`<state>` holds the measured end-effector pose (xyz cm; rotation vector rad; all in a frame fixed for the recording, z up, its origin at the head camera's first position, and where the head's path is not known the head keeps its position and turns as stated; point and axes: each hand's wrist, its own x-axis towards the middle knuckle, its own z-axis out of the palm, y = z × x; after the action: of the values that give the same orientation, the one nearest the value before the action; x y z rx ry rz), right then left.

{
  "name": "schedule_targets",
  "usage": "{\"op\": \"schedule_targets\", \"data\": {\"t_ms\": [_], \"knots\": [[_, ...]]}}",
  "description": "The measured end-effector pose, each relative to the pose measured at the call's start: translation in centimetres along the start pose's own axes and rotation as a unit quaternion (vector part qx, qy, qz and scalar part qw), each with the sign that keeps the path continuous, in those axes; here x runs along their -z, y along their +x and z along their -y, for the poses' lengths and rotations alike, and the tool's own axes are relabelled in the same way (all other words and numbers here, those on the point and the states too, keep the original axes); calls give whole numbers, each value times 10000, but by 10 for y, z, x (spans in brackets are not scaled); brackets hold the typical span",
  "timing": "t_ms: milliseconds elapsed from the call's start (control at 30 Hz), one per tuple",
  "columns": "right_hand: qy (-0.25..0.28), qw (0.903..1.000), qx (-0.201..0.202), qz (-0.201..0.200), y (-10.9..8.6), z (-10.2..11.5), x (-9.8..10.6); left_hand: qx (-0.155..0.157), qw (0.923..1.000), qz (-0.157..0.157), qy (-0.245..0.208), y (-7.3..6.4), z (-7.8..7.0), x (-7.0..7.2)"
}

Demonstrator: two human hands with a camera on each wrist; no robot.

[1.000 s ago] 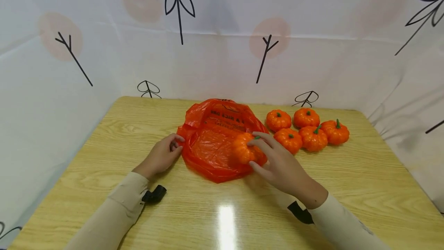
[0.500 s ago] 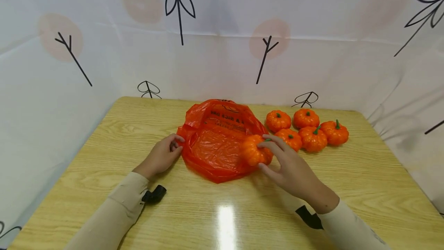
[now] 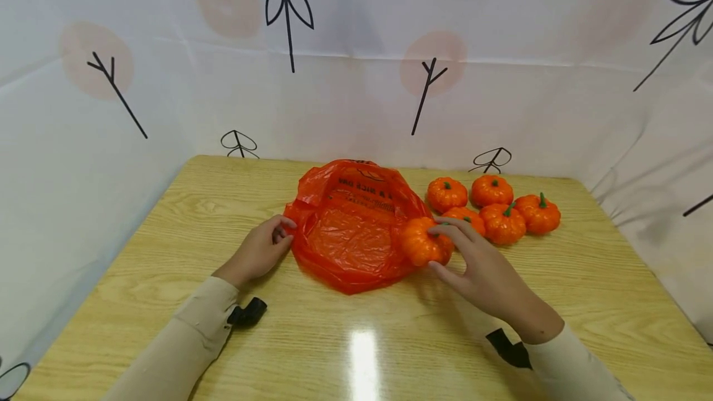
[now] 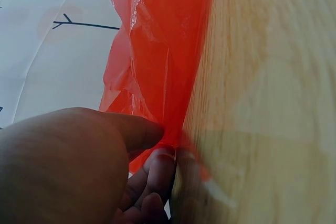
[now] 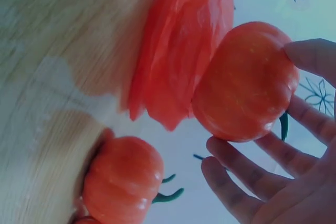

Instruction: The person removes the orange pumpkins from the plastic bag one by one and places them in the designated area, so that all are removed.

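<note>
An orange toy pumpkin (image 3: 420, 243) with a green stem is held in the fingers of my right hand (image 3: 490, 271). It hangs over the right edge of a red plastic bag (image 3: 350, 234), which lies spread on the table with its mouth facing me. The right wrist view shows thumb and fingers about the pumpkin (image 5: 244, 85), with the bag (image 5: 181, 45) behind it. On the bag's left side, my left hand (image 3: 259, 252) pinches the rim. In the left wrist view, the thumb and a finger of the left hand (image 4: 68, 161) meet on the red film.
Several more toy pumpkins (image 3: 502, 223) sit in a group on the wooden table (image 3: 301, 351), right of the bag. A white patterned cloth (image 3: 356, 104) rises behind the table and along its sides.
My right hand has moved right with the pumpkin, from over the bag's mouth to its right edge. The left hand and the bag have stayed in place.
</note>
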<state>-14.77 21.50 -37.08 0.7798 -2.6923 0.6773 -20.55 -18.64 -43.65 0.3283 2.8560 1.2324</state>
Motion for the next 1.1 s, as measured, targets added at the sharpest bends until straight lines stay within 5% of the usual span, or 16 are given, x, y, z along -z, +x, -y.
{"op": "schedule_targets", "data": {"t_ms": [733, 1100], "knots": [[-279, 9950, 225, 936, -8, -10, 27, -15, 9999, -80, 71, -2, -1, 0], [-140, 9860, -358, 1622, -9, -15, 39, 29, 10000, -30, 34, -1, -1, 0]]}}
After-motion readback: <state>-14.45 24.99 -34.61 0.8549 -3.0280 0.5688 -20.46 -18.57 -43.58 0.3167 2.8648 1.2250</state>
